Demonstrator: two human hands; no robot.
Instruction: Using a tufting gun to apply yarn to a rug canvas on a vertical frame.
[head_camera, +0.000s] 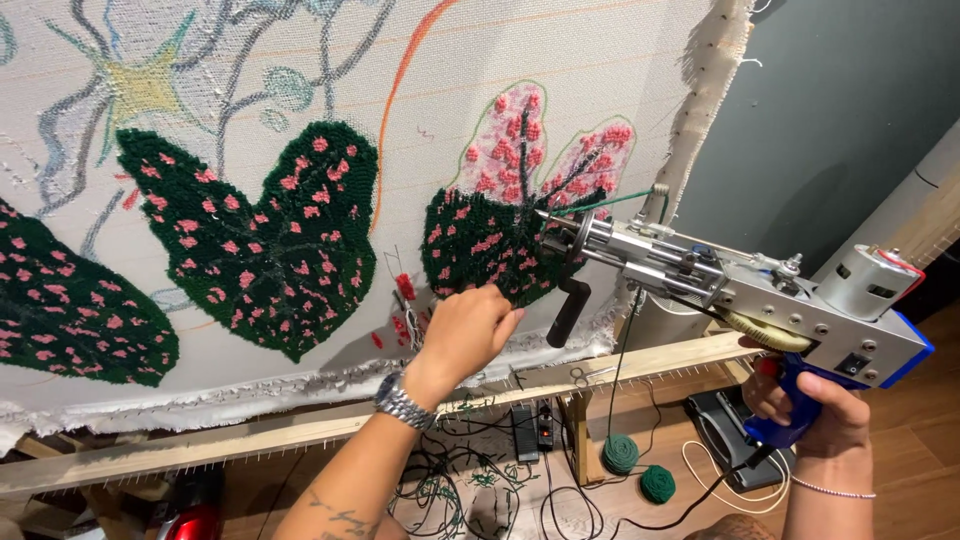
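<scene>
While my right hand (815, 400) is wrapped tight around the blue pistol grip of a silver metal tufting gun (740, 290), its needle tip rests against the stretched off-white backing cloth (560, 50), right at the dark green, pink-speckled tufted leaf (490, 235) toward the right of the frame. My left hand (465, 335) is loosely curled, fingers bent and holding nothing, its fingertips touching the cloth at the lower edge of that same leaf, just left of the gun's black front handle (568, 312). That closeness looks like the main risk to me: if the needle drifts left or down, it could catch my fingers. A thin green yarn strand (610, 203) feeds into the gun's nose; it could snag or slip out, leaving bare gaps. Pressing unevenly might tear the cloth or pull it off the wooden frame rail (300, 430) below. Two green yarn balls (638, 468) and tangled black cables (450, 490) lie on the floor near my feet, where the yarn could knot or drag. A second finished leaf (260, 230) sits farther left.
</scene>
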